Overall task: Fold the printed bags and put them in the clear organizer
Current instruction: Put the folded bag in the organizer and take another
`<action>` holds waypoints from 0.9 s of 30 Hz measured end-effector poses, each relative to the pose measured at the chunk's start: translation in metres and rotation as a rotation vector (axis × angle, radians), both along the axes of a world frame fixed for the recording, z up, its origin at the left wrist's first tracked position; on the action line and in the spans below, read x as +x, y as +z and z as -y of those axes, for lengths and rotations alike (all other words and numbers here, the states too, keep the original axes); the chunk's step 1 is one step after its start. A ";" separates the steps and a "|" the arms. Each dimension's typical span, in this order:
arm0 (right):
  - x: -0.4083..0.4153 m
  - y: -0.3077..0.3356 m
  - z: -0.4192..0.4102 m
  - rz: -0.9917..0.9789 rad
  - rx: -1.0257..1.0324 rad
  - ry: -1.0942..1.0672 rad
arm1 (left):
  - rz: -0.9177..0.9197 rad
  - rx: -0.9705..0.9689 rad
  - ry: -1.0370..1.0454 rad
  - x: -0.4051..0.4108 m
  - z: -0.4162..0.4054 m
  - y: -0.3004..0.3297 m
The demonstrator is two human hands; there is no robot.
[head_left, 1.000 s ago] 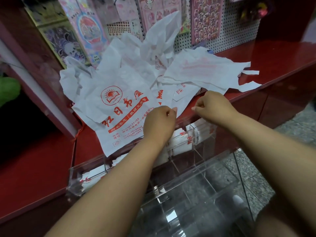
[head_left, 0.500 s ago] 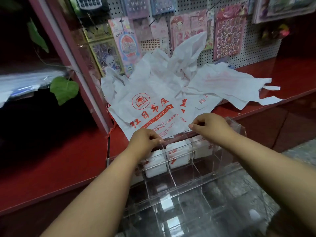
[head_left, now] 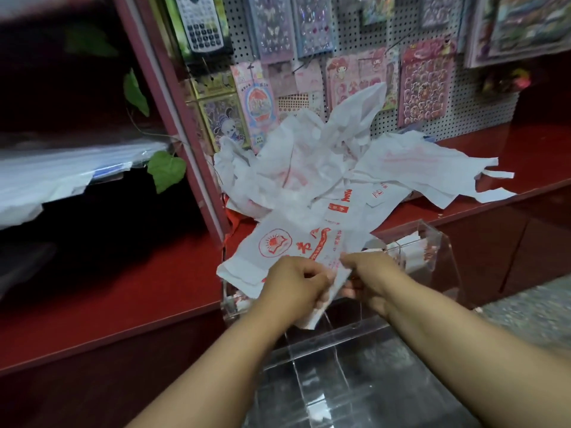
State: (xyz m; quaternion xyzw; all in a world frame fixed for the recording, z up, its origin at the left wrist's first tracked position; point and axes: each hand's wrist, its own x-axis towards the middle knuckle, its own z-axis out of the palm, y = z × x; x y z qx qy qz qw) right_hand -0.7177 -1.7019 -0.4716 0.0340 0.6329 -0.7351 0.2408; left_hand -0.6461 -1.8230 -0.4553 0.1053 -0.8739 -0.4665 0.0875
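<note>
Fingers of both hands are curled tight on 1 printed bag (head_left: 296, 248). Left hand (head_left: 295, 284) pinches the near edge of the bag, and a bit of the bag hangs down under its fingers. Right hand (head_left: 369, 281) grips the same edge just beside the left hand, with its thumb on top. The 2 hands are almost touching.

That bag is white with a red round picture of a sun and a book, and red writing next to it. It is partly lifted, and its far end lies on the red counter (head_left: 123, 291). Its near end is over the back of the clear organizer (head_left: 438, 273).

Behind it sits a pile of loose bags (head_left: 333, 156), all white and crumpled, on the counter. Some handles stick out to the right.

The clear organizer stands at the front edge of the counter, under the hands. It has see-through walls that split it into boxes. A few folded bags (head_left: 414, 257) stand in the back boxes on the right, white with red print.

A pegboard (head_left: 482, 109) is on the wall behind the pile. Sticker sheets (head_left: 425, 84) hang on it, and a calculator (head_left: 202, 24) hangs up high on the left. Green leaves (head_left: 167, 169) hang on the left, near a dark shelf.
</note>
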 end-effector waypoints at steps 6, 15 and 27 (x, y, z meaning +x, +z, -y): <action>-0.014 -0.011 -0.039 0.005 0.262 0.064 | -0.142 -0.059 0.345 0.032 0.065 -0.006; -0.026 -0.020 -0.067 0.008 0.403 0.183 | 0.119 -0.207 0.433 0.001 0.120 -0.006; -0.030 -0.010 -0.073 -0.199 0.347 0.034 | -0.095 0.310 0.197 0.003 0.114 -0.007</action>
